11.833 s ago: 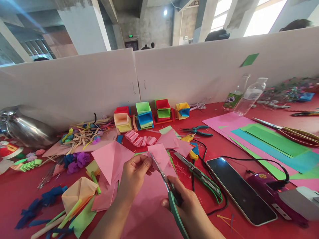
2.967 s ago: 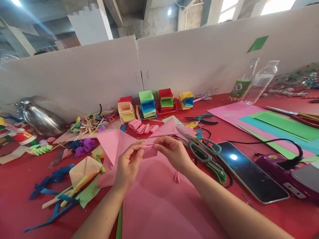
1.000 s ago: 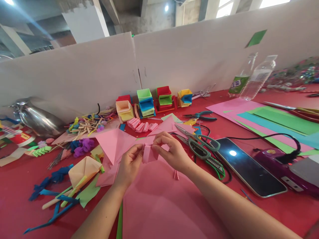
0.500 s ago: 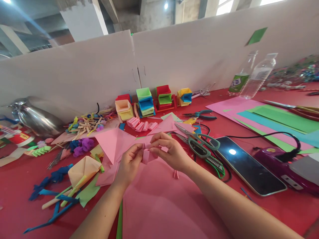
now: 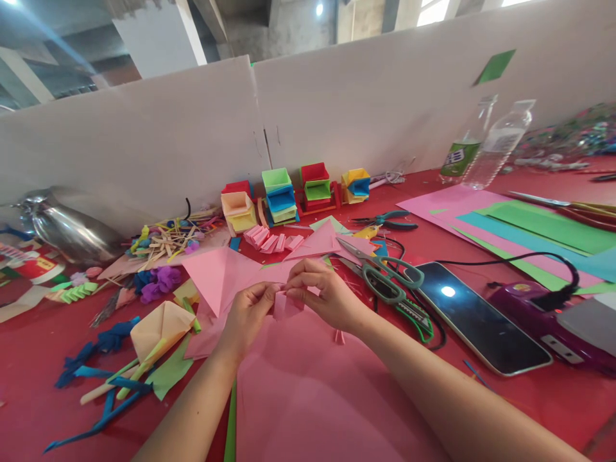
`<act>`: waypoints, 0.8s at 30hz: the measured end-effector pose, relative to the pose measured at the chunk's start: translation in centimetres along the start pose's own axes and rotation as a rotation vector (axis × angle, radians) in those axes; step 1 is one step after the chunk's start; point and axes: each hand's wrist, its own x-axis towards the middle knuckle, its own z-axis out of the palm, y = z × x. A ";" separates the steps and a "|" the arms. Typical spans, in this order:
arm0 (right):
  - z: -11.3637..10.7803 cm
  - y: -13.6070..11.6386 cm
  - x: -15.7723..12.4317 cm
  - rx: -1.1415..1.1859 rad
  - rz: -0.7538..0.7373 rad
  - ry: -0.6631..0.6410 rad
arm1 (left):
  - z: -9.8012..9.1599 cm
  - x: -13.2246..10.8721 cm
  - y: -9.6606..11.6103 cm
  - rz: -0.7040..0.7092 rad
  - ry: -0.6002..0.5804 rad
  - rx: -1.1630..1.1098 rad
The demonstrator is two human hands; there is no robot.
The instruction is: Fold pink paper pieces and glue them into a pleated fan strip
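Observation:
A small pleated piece of pink paper (image 5: 285,303) is held between both hands above a large pink sheet (image 5: 308,385) on the red table. My left hand (image 5: 248,316) pinches its left end with thumb and fingers closed. My right hand (image 5: 321,294) pinches its right end from above, fingers curled. Green-handled scissors (image 5: 385,274) lie just right of my right hand, beside a green utility knife (image 5: 414,317).
A phone (image 5: 474,316) and a purple glue gun (image 5: 534,305) with a black cable lie at right. Coloured paper sheets (image 5: 529,234), two bottles (image 5: 486,151) and pliers (image 5: 387,221) sit further back. Folded paper boxes (image 5: 293,196) line the white divider. Paper scraps, sticks and a metal kettle (image 5: 67,228) fill the left.
The scissors that my right hand was cutting with now lie on the table. Both hands have since kept folding the small pink piece, pressing its pleats tighter over the last second.

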 end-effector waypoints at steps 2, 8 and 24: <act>0.0 -0.1 0.0 0.004 0.008 -0.022 | -0.1 0.1 -0.1 -0.001 0.015 0.026; -0.1 -0.1 0.1 0.048 0.077 0.076 | -0.5 0.2 0.0 0.057 0.059 0.097; 0.0 -0.7 0.2 0.117 0.306 0.060 | -0.4 -0.2 0.3 0.068 -0.110 0.036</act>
